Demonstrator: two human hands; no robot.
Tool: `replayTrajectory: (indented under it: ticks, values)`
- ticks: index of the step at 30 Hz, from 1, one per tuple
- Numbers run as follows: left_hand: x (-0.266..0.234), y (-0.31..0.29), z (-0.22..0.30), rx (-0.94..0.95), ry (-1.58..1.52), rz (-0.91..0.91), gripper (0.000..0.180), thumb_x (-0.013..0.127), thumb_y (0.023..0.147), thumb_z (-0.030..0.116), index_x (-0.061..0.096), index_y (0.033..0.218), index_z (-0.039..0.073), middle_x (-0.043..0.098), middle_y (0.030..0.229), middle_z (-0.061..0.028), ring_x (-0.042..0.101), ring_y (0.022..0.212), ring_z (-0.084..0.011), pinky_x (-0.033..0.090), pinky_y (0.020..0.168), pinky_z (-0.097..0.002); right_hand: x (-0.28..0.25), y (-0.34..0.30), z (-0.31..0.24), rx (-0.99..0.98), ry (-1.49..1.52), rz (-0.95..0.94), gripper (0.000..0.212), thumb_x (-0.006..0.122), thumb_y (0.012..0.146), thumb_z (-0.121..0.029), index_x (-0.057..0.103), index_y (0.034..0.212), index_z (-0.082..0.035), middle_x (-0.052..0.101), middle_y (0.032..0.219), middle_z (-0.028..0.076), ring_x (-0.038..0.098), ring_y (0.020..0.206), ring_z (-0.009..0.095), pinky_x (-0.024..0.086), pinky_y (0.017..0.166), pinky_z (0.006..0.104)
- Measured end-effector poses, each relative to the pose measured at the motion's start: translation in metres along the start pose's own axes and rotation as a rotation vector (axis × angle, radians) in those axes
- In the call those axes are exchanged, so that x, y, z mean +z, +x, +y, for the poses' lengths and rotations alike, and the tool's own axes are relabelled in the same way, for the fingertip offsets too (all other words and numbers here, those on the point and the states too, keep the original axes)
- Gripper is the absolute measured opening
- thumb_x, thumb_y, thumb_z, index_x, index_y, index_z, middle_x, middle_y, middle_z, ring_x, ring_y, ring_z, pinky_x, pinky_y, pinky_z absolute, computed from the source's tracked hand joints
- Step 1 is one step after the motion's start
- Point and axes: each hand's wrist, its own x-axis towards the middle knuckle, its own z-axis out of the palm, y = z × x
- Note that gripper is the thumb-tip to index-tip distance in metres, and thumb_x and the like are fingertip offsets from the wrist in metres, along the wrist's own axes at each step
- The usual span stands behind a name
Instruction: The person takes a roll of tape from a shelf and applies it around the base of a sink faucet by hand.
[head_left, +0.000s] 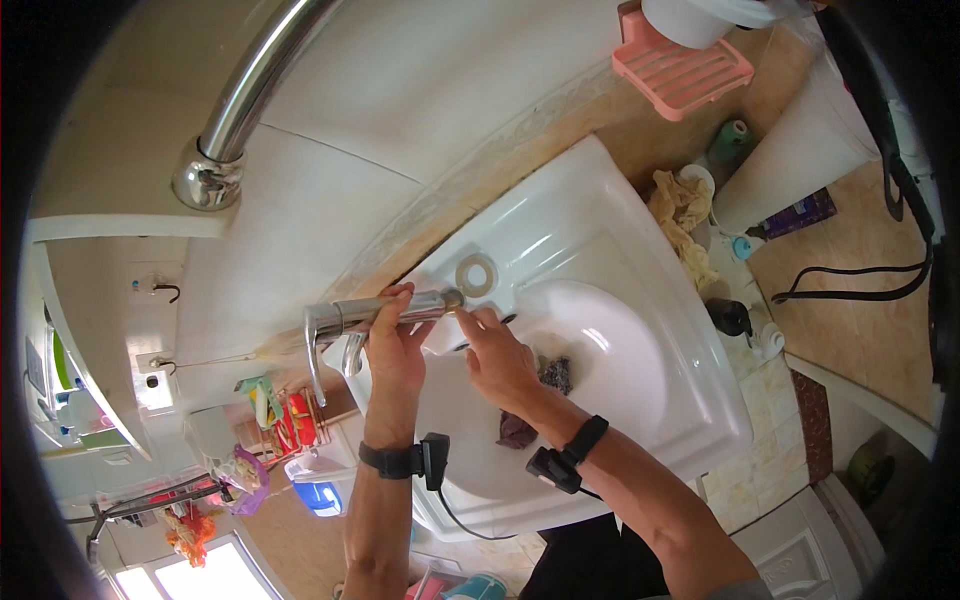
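The left hand (396,345) grasps a shiny chrome metal faucet (353,314) while the right hand (499,356), its grip unclear, seemingly works at its base (453,299), the next move needing steadiness.

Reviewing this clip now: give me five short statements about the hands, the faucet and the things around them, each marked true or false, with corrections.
1. The left hand holds the faucet. True.
2. The right hand is on the soap dish. False: the right hand is at the end of the faucet, and the soap dish is well away from it.
3. Dark cloth lies in the sink. True.
4. The soap dish is blue. False: it is pink.
5. Only one wrist wears a black band. False: both do, the left band and the right band.
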Motion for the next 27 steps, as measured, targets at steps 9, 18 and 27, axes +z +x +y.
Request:
replayTrajectory:
  ticks: [9,18,27]
  values:
    - [0.005,-0.003,0.006,-0.016,0.035,0.062,0.027,0.071,0.085,0.017,0.064,0.110,0.012,0.064,0.121,-0.0040,0.061,0.109,-0.0231,0.050,0.094,-0.0452,-0.006,-0.001,-0.003,-0.042,-0.353,-0.050,0.057,0.063,0.085,-0.005,0.051,0.140,-0.008,0.052,0.109,0.011,0.060,0.104,0.030,0.054,0.078,0.0432]
    - [0.002,-0.008,-0.002,0.053,0.048,-0.005,0.025,0.067,0.086,0.016,0.063,0.110,0.012,0.063,0.123,-0.0046,0.062,0.110,-0.0230,0.052,0.095,-0.0451,-0.007,-0.001,0.005,-0.105,-0.360,0.001,0.054,0.064,0.085,-0.006,0.054,0.137,-0.007,0.054,0.107,0.011,0.063,0.097,0.029,0.055,0.074,0.0415]
    - [-0.005,-0.002,-0.002,0.009,0.055,-0.040,0.028,0.069,0.084,0.019,0.064,0.111,0.016,0.063,0.125,-0.0011,0.063,0.109,-0.0212,0.050,0.095,-0.0446,-0.014,-0.003,0.006,-0.071,-0.097,0.156,0.040,0.061,0.088,-0.007,0.057,0.128,-0.007,0.056,0.110,0.011,0.065,0.097,0.029,0.057,0.070,0.0435]
